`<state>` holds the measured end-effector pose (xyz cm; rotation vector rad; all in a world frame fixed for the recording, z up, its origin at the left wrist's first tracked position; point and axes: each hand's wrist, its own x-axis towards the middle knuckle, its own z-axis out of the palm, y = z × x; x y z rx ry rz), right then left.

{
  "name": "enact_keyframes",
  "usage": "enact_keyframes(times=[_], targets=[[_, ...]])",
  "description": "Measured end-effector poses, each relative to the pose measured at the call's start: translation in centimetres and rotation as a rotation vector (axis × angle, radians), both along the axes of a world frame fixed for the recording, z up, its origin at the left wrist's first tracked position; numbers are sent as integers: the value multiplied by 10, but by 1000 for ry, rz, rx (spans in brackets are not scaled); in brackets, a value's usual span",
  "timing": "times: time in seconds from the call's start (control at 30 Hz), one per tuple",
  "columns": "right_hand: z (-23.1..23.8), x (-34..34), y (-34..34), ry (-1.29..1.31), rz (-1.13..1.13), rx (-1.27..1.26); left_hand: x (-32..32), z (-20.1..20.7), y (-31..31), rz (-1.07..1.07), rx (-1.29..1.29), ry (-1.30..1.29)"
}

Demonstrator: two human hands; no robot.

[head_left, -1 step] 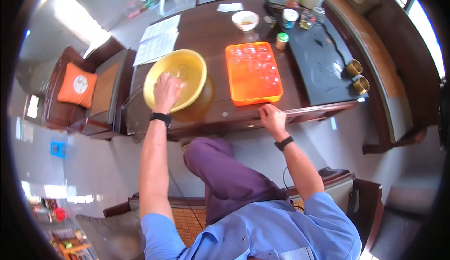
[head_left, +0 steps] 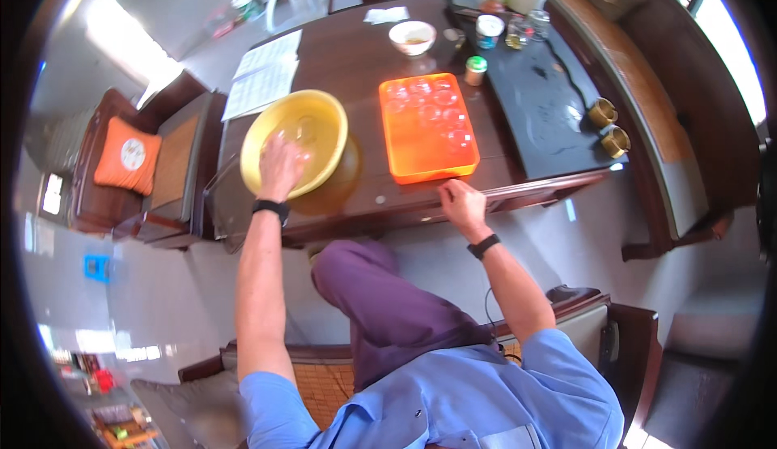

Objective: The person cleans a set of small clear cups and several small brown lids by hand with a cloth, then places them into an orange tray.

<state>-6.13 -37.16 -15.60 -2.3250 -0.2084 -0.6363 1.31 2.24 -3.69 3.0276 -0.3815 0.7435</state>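
Observation:
A yellow plastic bowl (head_left: 312, 117) stands on the dark wooden table (head_left: 348, 56), left of centre. My left hand (head_left: 281, 167) reaches into the bowl's near side, next to what looks like a clear glass; the fingers are hidden. To the right of the bowl lies an orange tray (head_left: 429, 161) carrying several clear glasses (head_left: 433, 105) in rows. My right hand (head_left: 460, 203) rests on the table's near edge just below the tray, holding nothing. Both wrists wear black bands.
Papers (head_left: 263, 76) lie behind the bowl. A white bowl (head_left: 413, 38), jars (head_left: 490, 29), a green-lidded jar (head_left: 476, 68), a dark tea tray (head_left: 542, 101) and two brass cups (head_left: 609, 127) fill the far right. A bench (head_left: 647, 85) runs right; an armchair with an orange cushion (head_left: 128, 156) stands left.

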Motion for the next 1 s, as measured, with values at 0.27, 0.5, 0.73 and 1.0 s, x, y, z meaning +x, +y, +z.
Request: enact_keyframes(times=[0.27, 0.5, 0.73, 1.0], targets=[[-7, -15, -6, 56, -1, 9, -5, 32, -21, 348, -376, 343], [-4, -22, -4, 82, -11, -6, -27, 46, -25, 319, -443, 215], [-2, -19, -5, 55, -26, -24, -33, 26, -24, 219, -548, 217], [3, -33, -2, 242, -26, 341, -37, -7, -26, 226, -1342, 179]])
